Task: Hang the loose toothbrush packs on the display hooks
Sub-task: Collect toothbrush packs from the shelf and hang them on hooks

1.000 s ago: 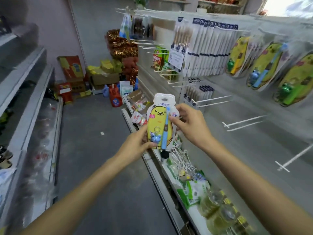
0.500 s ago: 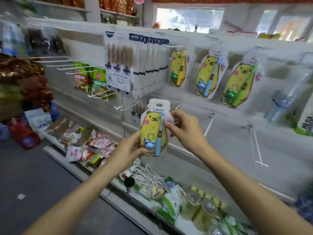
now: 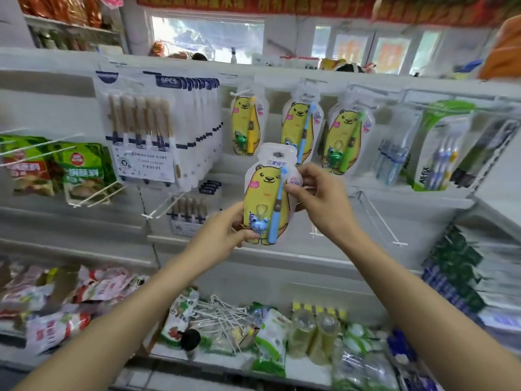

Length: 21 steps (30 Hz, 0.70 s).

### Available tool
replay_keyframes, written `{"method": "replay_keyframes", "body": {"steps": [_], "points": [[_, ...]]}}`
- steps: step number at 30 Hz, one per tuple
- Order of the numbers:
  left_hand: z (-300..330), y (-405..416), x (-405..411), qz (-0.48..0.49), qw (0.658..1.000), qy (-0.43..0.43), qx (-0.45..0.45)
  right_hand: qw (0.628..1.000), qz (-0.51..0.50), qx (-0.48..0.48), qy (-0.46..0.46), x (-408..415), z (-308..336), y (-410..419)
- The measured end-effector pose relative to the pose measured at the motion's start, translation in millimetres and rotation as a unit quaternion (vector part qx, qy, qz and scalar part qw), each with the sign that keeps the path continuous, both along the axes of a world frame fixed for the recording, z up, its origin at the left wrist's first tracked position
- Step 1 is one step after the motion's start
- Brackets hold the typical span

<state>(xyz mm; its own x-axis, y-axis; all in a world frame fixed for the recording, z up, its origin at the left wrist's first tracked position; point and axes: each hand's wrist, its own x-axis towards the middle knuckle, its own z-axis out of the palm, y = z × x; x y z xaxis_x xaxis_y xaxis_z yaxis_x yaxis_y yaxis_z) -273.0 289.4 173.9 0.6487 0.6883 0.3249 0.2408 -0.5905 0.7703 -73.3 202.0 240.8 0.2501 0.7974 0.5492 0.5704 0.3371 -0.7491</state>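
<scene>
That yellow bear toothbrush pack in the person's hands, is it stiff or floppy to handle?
Probably fairly stiff: the bear toothbrush pack stands flat with the left hand pinching only its bottom. Likely light, since the right hand steadies it with fingertips. Its glossy plastic may be slippery.

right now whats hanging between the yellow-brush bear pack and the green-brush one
In the head view, a bear pack with a blue brush hangs between the yellow-brush pack and green-brush pack.

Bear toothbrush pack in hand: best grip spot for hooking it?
Likely the side edges of the toothbrush pack, below its neck, from left and right as the left hand and right hand do. That keeps the top hang hole clear.
</scene>
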Motion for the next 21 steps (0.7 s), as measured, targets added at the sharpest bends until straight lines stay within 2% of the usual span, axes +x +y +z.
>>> {"method": "replay_keyframes", "body": {"steps": [8, 21], "points": [[42.4, 10.1, 30.1, -0.064, 0.997, -0.015, 0.043, 0.997, -0.069, 0.025, 0.025, 19.9, 33.4, -9.3], [80.3, 23.8, 55.3, -0.095, 0.994, -0.049, 0.030, 0.996, -0.075, 0.044, 0.031, 39.0, 71.1, 9.5]]}}
